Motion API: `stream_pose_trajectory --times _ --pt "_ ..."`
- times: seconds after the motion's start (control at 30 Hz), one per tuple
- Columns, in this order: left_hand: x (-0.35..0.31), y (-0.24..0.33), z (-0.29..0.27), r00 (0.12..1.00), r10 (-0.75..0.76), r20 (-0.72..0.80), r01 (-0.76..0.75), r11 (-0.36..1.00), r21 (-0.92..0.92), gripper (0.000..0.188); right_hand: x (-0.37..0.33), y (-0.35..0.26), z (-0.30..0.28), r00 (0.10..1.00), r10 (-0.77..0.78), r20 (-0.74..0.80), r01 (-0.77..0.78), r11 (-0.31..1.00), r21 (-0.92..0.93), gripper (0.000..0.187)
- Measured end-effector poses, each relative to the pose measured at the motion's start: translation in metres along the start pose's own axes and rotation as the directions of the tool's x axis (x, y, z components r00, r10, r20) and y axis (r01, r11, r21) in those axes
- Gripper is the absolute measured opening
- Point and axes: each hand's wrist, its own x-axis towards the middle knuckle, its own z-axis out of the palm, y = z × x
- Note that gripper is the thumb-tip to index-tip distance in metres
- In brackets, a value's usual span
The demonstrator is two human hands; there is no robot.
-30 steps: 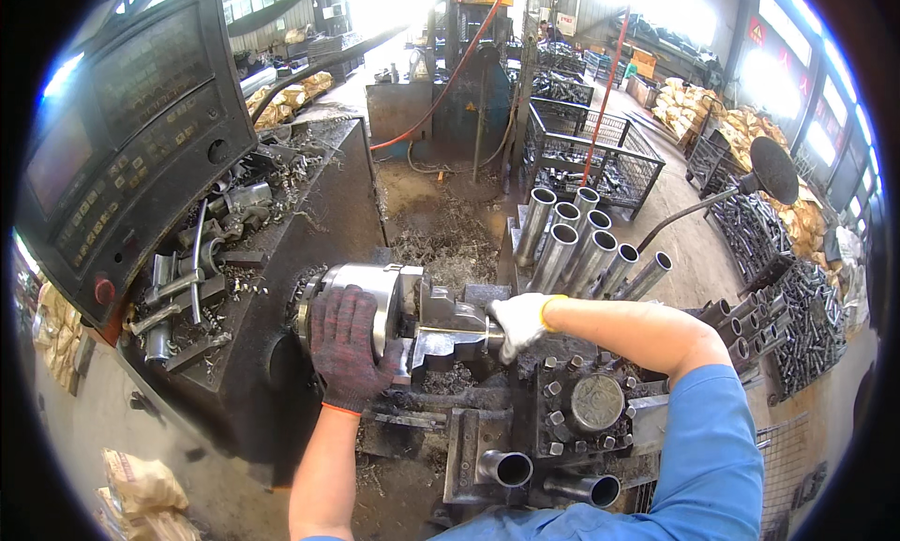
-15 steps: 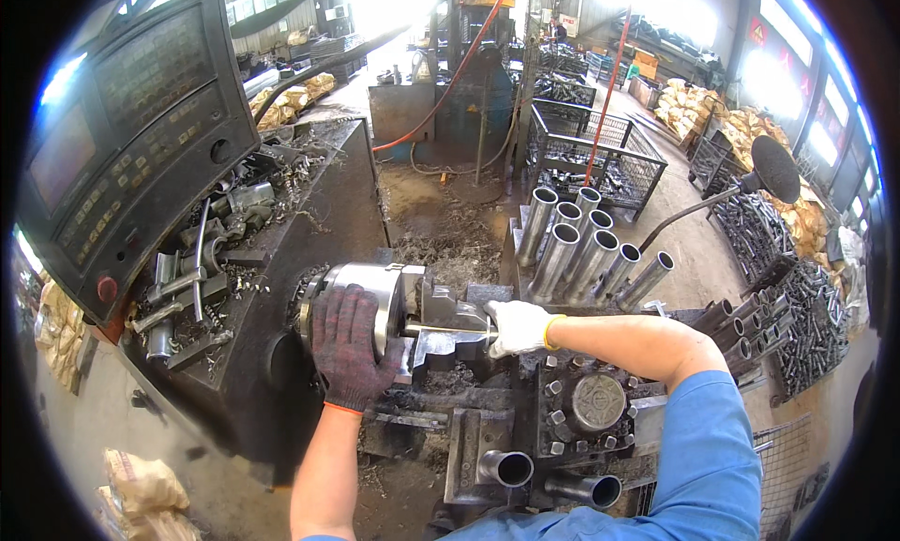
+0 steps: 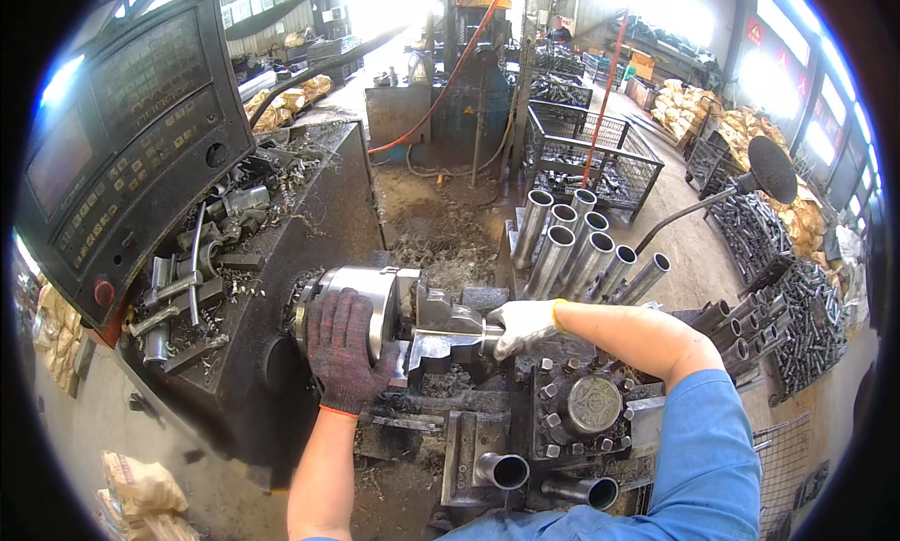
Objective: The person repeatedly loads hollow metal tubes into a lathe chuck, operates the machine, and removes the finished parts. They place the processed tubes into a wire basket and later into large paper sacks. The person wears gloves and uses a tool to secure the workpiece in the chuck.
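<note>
My left hand (image 3: 345,349), in a dark knit glove, rests flat against the front of the round steel lathe chuck (image 3: 367,302). Wearing a white glove, my right hand (image 3: 521,325) grips the outer end of a short metal tube (image 3: 450,334) that lies between the chuck jaws. The tube is horizontal and partly hidden by the jaws. A tool post with bolts (image 3: 589,406) sits just below my right forearm.
A dark control panel (image 3: 122,138) with keys and a red button stands at the left. Several metal tubes (image 3: 577,250) lean in a rack behind the chuck. Wire baskets (image 3: 600,157) of parts stand farther back; more tubes (image 3: 787,316) are stacked at right. Metal chips cover the machine bed.
My right hand has slid left along the tube toward the chuck. My left hand has stayed on the chuck face.
</note>
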Motion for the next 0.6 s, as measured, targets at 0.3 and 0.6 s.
stream_pose_trajectory --times 0.3,0.6 --pt "0.001 0.007 -0.001 1.000 -0.006 0.024 0.005 0.998 0.057 0.067 0.034 0.030 -0.017 0.979 -0.058 0.194 -0.034 0.898 0.439 0.065" --pt "-0.003 0.014 0.002 0.997 -0.057 0.056 0.052 0.995 0.081 0.068 0.044 0.038 0.006 0.996 0.055 -0.068 0.022 0.591 0.807 0.007"
